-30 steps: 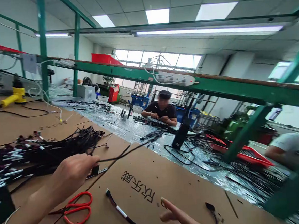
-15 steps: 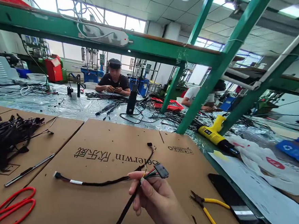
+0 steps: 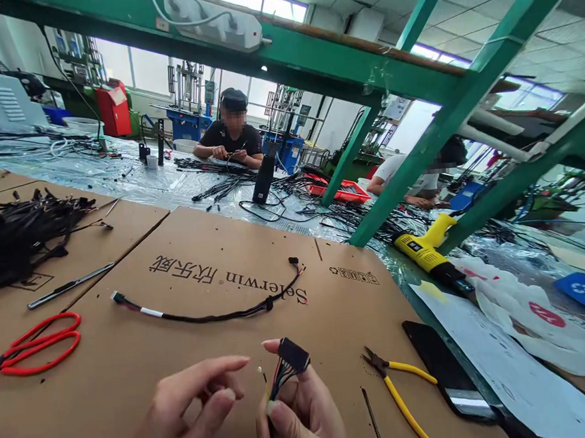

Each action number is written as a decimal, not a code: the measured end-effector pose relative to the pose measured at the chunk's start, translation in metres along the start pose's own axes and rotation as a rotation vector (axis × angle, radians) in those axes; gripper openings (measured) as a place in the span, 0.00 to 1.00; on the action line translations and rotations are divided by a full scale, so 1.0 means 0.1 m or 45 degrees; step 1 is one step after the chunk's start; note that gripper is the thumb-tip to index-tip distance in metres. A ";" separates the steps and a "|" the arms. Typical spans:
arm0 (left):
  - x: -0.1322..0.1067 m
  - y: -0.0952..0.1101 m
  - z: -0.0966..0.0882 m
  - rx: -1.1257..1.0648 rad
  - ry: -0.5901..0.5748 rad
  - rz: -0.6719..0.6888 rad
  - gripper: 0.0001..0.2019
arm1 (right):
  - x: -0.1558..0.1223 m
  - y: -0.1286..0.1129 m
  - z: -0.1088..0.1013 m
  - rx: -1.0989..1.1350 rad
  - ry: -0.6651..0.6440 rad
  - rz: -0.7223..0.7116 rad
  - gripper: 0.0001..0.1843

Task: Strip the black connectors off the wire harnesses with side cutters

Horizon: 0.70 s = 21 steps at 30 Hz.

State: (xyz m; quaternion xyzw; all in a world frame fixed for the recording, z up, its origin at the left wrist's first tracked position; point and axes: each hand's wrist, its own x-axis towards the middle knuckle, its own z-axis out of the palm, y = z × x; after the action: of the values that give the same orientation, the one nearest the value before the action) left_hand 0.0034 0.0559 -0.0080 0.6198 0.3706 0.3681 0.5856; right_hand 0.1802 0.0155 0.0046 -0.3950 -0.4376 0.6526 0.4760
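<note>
My right hand [image 3: 306, 418] grips a wire harness [image 3: 280, 380] just below its flat black connector [image 3: 294, 355]. Coloured wires fan out of the connector, and a thin yellow wire with a small metal tip stands off to the left. Beside it, my left hand [image 3: 195, 406] has its index finger stretched toward the harness and its thumb apart from it, with nothing seen between them. Beyond both hands, a second black-sleeved harness [image 3: 204, 317] with a white label lies on the cardboard [image 3: 148, 376]. The lower end of the held harness runs out of view.
Yellow-handled side cutters [image 3: 391, 375] and a black phone [image 3: 446, 368] lie at right, near a yellow heat gun [image 3: 430, 253]. At left are red-handled scissors [image 3: 45, 343], a craft knife [image 3: 71, 285] and piled black harnesses [image 3: 18, 238]. Two people sit across the bench behind a green frame [image 3: 419, 163].
My left hand has come up from the bottom edge beside the connector. My right hand, holding the harness, sits lower in view. The camera view has shifted.
</note>
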 end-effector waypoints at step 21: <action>0.01 0.08 0.41 -0.954 0.033 -0.404 0.22 | -0.11 0.43 0.08 0.596 0.069 -0.056 0.23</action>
State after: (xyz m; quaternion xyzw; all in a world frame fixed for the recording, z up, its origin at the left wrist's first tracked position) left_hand 0.0406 0.0381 -0.0021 0.2941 0.3092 0.3906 0.8157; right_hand 0.1630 -0.0036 -0.0326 -0.2817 -0.2699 0.7148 0.5804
